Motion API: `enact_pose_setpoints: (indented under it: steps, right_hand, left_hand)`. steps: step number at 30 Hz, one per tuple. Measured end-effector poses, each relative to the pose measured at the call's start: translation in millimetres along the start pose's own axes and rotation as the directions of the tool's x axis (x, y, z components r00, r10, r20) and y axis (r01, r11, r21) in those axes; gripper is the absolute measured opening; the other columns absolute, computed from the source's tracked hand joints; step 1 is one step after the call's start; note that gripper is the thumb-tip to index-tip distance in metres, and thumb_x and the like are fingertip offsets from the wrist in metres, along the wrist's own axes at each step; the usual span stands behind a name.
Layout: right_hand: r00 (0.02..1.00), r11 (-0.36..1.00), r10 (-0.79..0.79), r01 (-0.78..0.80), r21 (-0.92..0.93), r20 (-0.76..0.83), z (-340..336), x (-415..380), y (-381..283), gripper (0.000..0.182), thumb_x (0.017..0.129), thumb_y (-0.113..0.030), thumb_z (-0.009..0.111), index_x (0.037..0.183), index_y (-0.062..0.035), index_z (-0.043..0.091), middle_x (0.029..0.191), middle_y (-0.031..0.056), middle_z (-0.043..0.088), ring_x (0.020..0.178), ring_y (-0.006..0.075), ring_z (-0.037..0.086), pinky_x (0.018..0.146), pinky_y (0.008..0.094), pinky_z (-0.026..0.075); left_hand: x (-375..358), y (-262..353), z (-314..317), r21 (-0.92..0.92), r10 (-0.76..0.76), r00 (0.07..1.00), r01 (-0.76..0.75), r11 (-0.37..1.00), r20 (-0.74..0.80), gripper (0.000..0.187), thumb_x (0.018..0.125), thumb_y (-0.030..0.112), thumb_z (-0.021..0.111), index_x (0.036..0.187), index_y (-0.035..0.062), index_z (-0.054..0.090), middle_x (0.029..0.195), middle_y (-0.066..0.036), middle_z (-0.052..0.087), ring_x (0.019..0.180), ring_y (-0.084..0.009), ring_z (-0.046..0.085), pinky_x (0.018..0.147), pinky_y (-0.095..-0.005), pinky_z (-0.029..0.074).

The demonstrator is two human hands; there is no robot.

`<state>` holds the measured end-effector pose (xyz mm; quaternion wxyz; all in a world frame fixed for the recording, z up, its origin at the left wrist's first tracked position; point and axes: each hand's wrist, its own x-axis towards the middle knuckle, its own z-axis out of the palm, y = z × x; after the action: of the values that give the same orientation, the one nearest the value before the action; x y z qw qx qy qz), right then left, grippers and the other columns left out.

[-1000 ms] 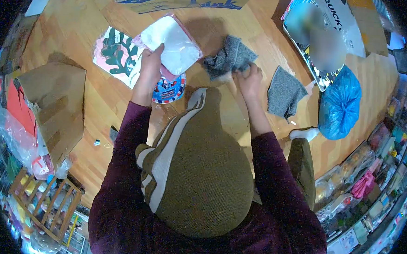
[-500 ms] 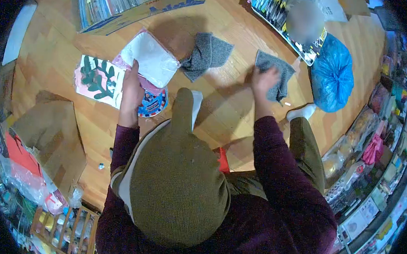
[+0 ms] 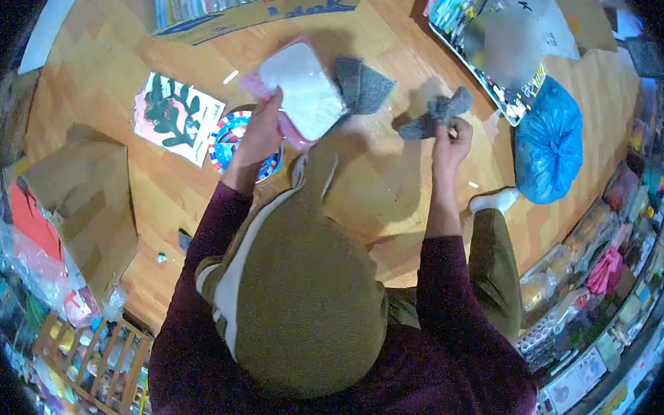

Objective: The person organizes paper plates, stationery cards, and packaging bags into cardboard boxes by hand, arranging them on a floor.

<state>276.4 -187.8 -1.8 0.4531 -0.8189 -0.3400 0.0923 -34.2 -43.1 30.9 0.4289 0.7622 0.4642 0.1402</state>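
My left hand (image 3: 257, 133) grips a stack of flat white and pink packs (image 3: 301, 84), lifted above the floor. Partly beneath that wrist lies a round blue, red and white item (image 3: 228, 133). To its left is a flat pack with green leaf shapes on pink (image 3: 176, 118). Bunched in the closed fingers of my right hand (image 3: 451, 142) is a grey cloth (image 3: 428, 120), raised off the floor at least in part. Another grey cloth (image 3: 364, 88) lies between the two hands, just right of the white packs.
A cardboard box of thin sleeves (image 3: 268, 9) stands at the top. A blue plastic bag (image 3: 549, 145) sits at right beside a tray of packaged goods (image 3: 463, 44). Packed shelves (image 3: 599, 315) line the right edge. An opened brown carton (image 3: 82, 192) is at left.
My right hand has gone from lying over the spread grey cloth to gripping it, crumpling it up. My left hand has moved right with the packs, uncovering more of the round item.
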Motion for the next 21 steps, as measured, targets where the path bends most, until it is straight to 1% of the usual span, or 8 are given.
enact_pose_setpoints:
  steps: [1,2,6,7,9,14,18,21]
  right_hand:
    - [0.974,0.973,-0.209,0.216,-0.085,0.088,5.0,-3.9,-41.8,0.018,0.064,-0.003,0.063,0.078,-0.0013,0.052,0.097,0.0148,0.052,0.084,0.03,0.049,0.073,0.0363,0.041]
    - [0.895,0.889,-0.404,0.432,-0.148,0.186,13.9,-8.5,-83.1,0.022,0.063,-0.002,0.064,0.081,-0.001,0.051,0.1,0.0157,0.051,0.087,0.0313,0.048,0.076,0.0366,0.04]
    - [0.588,0.789,-0.599,0.547,0.278,0.543,82.5,-49.2,-151.4,0.035,0.064,0.001,0.057,0.096,-0.0016,0.045,0.11,0.0207,0.046,0.098,0.0385,0.045,0.083,0.0408,0.037]
    - [0.577,0.78,-0.609,0.558,0.282,0.544,90.9,-50.7,-152.9,0.035,0.064,0.001,0.057,0.096,-0.0016,0.045,0.11,0.0207,0.046,0.098,0.0385,0.045,0.083,0.0408,0.037]
    - [0.645,0.867,-0.489,0.433,0.247,0.587,106.8,-45.8,-158.6,0.036,0.061,0.0,0.057,0.095,-0.0022,0.046,0.103,0.021,0.049,0.091,0.0371,0.05,0.077,0.0432,0.04]
    - [0.616,0.881,-0.36,0.471,0.039,0.7,118.4,-23.1,-175.0,0.036,0.065,-0.002,0.052,0.101,-0.0013,0.043,0.089,0.0215,0.053,0.085,0.0377,0.051,0.072,0.0435,0.041]
    - [0.874,0.899,-0.316,0.4,-0.177,0.37,122.2,24.0,-161.7,0.038,0.068,-0.002,0.048,0.106,0.0008,0.044,0.088,0.0235,0.052,0.081,0.0396,0.051,0.072,0.0427,0.041]
    - [0.802,0.919,0.25,-0.374,0.129,0.543,103.2,66.7,-128.5,0.032,0.076,-0.005,0.042,0.107,0.0019,0.046,0.092,0.0155,0.055,0.085,0.0284,0.054,0.076,0.0374,0.043]
  left_hand:
    - [8.1,16.1,8.1,-0.719,-0.252,0.963,0.242,0.651,0.095,0.042,0.08,-0.001,0.038,0.121,-0.0052,0.032,0.117,-0.024,0.041,0.108,-0.0339,0.042,0.091,-0.0356,0.033]
    - [18.0,22.4,11.6,-0.945,-0.332,0.885,0.291,-0.152,0.326,0.037,0.085,0.004,0.038,0.12,-0.0046,0.032,0.118,-0.022,0.041,0.107,-0.0315,0.043,0.091,-0.0349,0.033]
    - [6.9,-6.0,40.8,-0.535,0.354,0.935,-0.29,0.793,0.018,0.039,0.084,0.007,0.042,0.122,0.0028,0.034,0.124,-0.014,0.036,0.113,-0.0241,0.038,0.093,-0.0331,0.032]
    - [9.0,4.3,40.9,-0.534,0.355,0.935,-0.299,0.791,0.003,0.039,0.084,0.007,0.042,0.122,0.0028,0.034,0.124,-0.014,0.036,0.113,-0.0241,0.038,0.093,-0.0331,0.032]
    - [16.5,18.5,37.6,-0.99,-0.011,0.99,0.142,-0.025,0.142,0.043,0.08,0.004,0.046,0.121,0.0028,0.034,0.123,-0.013,0.035,0.114,-0.0241,0.034,0.093,-0.0331,0.031]
    - [27.9,-10.3,47.7,-0.771,0.056,0.998,-0.066,0.633,-0.04,0.03,0.085,0.014,0.044,0.113,0.004,0.04,0.104,-0.011,0.049,0.096,-0.0196,0.048,0.08,-0.0319,0.04]
    - [25.7,19.7,39.2,-0.841,-0.155,0.961,0.277,0.465,0.23,0.035,0.088,0.027,0.037,0.109,0.0,0.043,0.09,-0.008,0.056,0.081,-0.0178,0.054,0.072,-0.0304,0.043]
    - [18.3,24.0,45.2,-0.862,-0.145,0.972,0.229,0.451,0.183,0.04,0.089,0.035,0.035,0.102,-0.0008,0.047,0.085,-0.007,0.056,0.075,-0.014,0.053,0.068,-0.0257,0.043]
